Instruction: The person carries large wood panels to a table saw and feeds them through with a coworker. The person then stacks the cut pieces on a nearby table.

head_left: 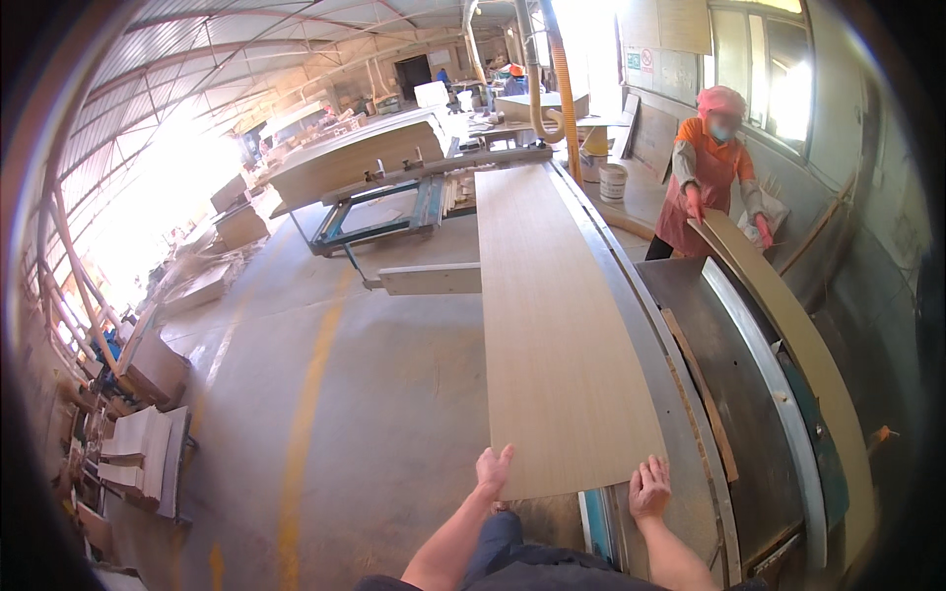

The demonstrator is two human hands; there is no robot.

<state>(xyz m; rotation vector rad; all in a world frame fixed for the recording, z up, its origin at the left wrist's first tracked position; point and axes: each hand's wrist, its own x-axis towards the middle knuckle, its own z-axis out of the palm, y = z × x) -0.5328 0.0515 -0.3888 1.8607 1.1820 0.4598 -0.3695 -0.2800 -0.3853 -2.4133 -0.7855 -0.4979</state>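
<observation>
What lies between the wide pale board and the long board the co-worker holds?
Rightward from the wide board, the head view shows grey metal, a wood strip, a dark tabletop, a silver rail and a teal panel.

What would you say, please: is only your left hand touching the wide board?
No, the left hand and right hand both touch the wide board near its corners.

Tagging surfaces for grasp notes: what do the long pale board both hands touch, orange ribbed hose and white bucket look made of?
Long pale flat board: likely wood-based panel, matt-looking; faint lengthwise grain, core unclear.
Orange ribbed tubular hose: probably flexible plastic, ridged; regular rings show.
White round bucket: possibly plastic; smooth-looking wall, gloss unclear.
</observation>
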